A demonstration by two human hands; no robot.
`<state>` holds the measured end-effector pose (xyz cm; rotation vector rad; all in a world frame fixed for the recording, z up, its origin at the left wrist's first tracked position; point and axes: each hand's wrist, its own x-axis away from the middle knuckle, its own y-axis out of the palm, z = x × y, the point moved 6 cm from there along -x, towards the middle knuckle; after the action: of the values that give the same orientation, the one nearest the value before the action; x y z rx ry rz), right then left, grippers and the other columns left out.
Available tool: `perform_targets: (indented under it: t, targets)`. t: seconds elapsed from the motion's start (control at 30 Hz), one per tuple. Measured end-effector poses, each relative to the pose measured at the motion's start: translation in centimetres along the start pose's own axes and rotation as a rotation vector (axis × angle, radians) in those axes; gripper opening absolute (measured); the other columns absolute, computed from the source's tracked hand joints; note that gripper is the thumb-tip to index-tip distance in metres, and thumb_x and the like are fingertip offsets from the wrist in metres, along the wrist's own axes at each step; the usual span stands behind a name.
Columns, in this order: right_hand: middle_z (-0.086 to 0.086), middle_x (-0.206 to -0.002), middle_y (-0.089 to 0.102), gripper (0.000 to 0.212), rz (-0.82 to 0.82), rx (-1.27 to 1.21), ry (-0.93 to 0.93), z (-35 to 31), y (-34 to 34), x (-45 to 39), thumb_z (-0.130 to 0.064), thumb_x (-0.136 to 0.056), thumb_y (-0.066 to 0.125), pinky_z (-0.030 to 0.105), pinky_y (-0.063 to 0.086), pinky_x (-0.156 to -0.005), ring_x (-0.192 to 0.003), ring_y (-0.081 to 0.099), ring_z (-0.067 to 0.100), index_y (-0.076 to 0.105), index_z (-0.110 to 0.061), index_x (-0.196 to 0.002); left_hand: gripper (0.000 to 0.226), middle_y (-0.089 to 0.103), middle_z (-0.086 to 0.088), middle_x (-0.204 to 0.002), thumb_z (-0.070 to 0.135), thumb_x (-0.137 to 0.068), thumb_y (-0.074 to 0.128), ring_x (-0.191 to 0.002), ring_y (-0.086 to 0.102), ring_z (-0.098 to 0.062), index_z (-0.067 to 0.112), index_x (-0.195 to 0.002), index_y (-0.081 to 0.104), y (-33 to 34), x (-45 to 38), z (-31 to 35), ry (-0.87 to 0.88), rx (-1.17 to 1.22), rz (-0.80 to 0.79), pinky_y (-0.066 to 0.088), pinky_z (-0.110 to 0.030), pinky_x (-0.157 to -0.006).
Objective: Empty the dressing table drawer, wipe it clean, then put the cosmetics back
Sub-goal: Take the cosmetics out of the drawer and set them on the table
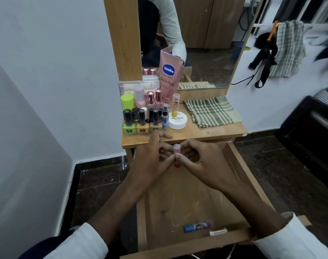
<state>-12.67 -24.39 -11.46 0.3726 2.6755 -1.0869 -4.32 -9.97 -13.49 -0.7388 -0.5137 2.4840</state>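
The wooden drawer (178, 195) is pulled out below the dressing table top (206, 133). Over its far end, my left hand (152, 157) and my right hand (204, 159) both pinch a small lip balm stick (176, 149) with a clear cap and a red base. A blue lip balm tube (196, 227) lies on the drawer floor near the front, beside a small pale item (218, 231). On the table top stand nail polish bottles (141, 126), a Vaseline tube (168, 77), a yellow lip balm (175, 104) on a nail polish remover tub (177, 121), and other cosmetics.
A checked green cloth (211, 111) lies folded on the right of the table top. The mirror (196, 40) stands behind. A white wall is to the left, dark tiled floor below, dark furniture (312, 131) at right, and clothes (286, 51) hang on the right wall.
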Motion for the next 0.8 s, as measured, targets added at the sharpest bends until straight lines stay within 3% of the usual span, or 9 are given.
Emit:
perform_targets:
  t: [0.2,0.33,0.5,0.63,0.7,0.8]
  targets:
    - [-0.005,-0.086,0.077,0.010,0.067,-0.155,0.053,0.0,-1.0,-0.7,-0.031,-0.093,0.081,0.041,0.064,-0.077,-0.082,0.076,0.013,0.074,-0.024,-0.096,0.065,0.076,0.015,-0.101,0.029,-0.083,0.089,-0.089,0.076,0.002,0.016,-0.135,0.052,-1.0,0.0,0.8,0.056,0.061,0.105,0.064,-0.023,-0.074]
    - [-0.008,-0.086,0.076,0.010,0.267,-0.059,-0.082,-1.6,-2.9,-1.9,-0.026,-0.100,0.071,0.029,0.063,-0.073,-0.083,0.075,0.007,0.069,-0.017,-0.102,0.074,0.077,0.011,-0.101,0.037,-0.080,0.090,-0.086,0.075,0.002,0.017,-0.139,0.051,-0.9,0.0,0.6,0.065,0.048,0.085,0.062,-0.019,-0.074]
    - [-0.017,-0.087,0.070,0.013,0.521,0.006,-0.115,-1.3,-5.4,-5.8,-0.024,-0.105,0.063,0.015,0.058,-0.074,-0.084,0.072,-0.001,0.060,-0.012,-0.106,0.044,0.075,0.013,-0.103,0.037,-0.097,0.072,-0.088,0.068,0.004,0.027,-0.136,0.052,1.0,0.3,0.8,0.171,-0.299,-0.147,0.055,-0.011,-0.071]
    - [-0.012,-0.084,0.065,0.016,0.503,0.129,-0.095,0.0,-4.6,-8.8,-0.026,-0.100,0.070,0.016,0.057,-0.066,-0.077,0.068,0.003,0.060,-0.013,-0.103,0.039,0.073,0.015,-0.102,0.043,-0.101,0.065,-0.081,0.059,0.007,0.032,-0.136,0.052,2.1,0.7,0.3,0.223,-0.506,-0.233,0.034,-0.004,-0.057]
    - [-0.010,-0.083,0.067,0.017,0.471,0.154,-0.077,0.5,-4.1,-9.5,-0.024,-0.098,0.071,0.018,0.057,-0.066,-0.074,0.069,0.005,0.060,-0.013,-0.102,0.037,0.072,0.016,-0.103,0.044,-0.101,0.064,-0.080,0.056,0.008,0.032,-0.134,0.052,2.1,0.7,0.0,0.216,-0.524,-0.260,0.032,-0.004,-0.055]
    - [-0.016,-0.081,0.063,0.019,0.458,0.166,-0.052,0.8,-3.8,-9.7,-0.020,-0.094,0.076,0.011,0.053,-0.063,-0.073,0.066,-0.001,0.058,-0.015,-0.101,0.031,0.071,0.014,-0.104,0.043,-0.102,0.063,-0.085,0.063,0.002,0.031,-0.128,0.053,1.8,0.6,-0.5,0.209,-0.529,-0.285,0.030,-0.005,-0.057]
